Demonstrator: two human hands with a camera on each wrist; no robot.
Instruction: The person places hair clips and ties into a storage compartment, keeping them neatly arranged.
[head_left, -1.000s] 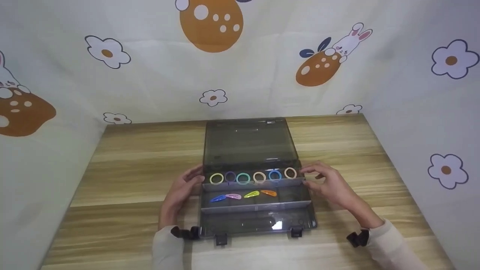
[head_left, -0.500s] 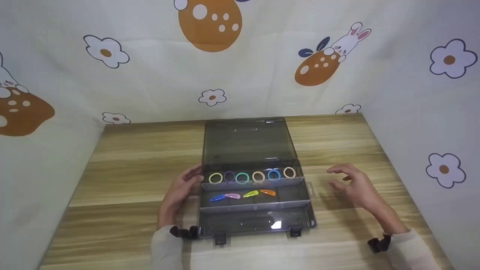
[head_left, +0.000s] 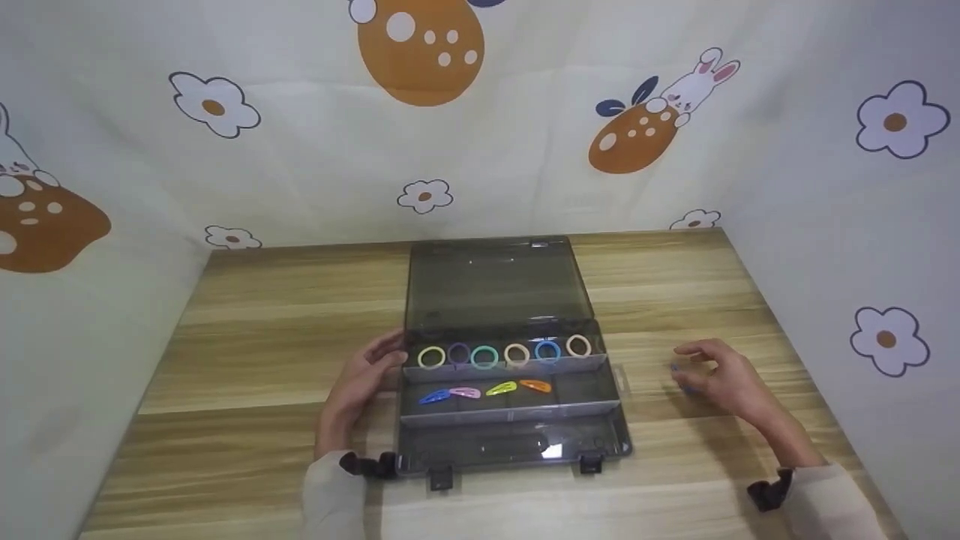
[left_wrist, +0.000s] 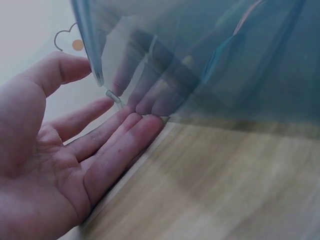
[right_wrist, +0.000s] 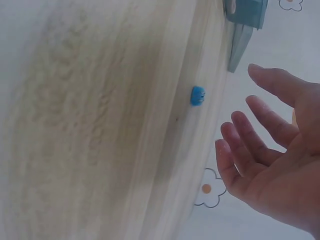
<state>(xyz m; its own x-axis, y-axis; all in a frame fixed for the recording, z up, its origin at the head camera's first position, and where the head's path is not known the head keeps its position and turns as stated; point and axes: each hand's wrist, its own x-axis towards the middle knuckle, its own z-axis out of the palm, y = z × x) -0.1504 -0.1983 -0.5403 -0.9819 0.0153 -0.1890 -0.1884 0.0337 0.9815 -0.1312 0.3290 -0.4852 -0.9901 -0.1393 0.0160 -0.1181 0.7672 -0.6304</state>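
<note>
A dark see-through organizer box [head_left: 514, 442] lies with its lid folded back on the table. Its rear compartment holds a row of several coloured hair ties [head_left: 484, 357]; snap hair clips [head_left: 502, 388] in blue, pink, yellow and orange lie in the middle one. My left hand [head_left: 365, 377] rests against the box's left side, and in the left wrist view its extended fingers [left_wrist: 122, 155] meet the clear wall. To the right of the box, my right hand [head_left: 724, 379] hovers with loosely bent fingers over a small blue piece [right_wrist: 198, 96] on the wood.
The box's front compartment [head_left: 517, 441] shows nothing inside. Two black latches [head_left: 441, 478] stick out at its front. The raised lid [head_left: 499, 285] reaches back toward the patterned cloth [head_left: 525, 165]. Wood tabletop [head_left: 255, 360] extends on both sides.
My right hand has left the box's right side and moved rightward. A small blue piece now shows under its fingers. My left hand has stayed in place.
</note>
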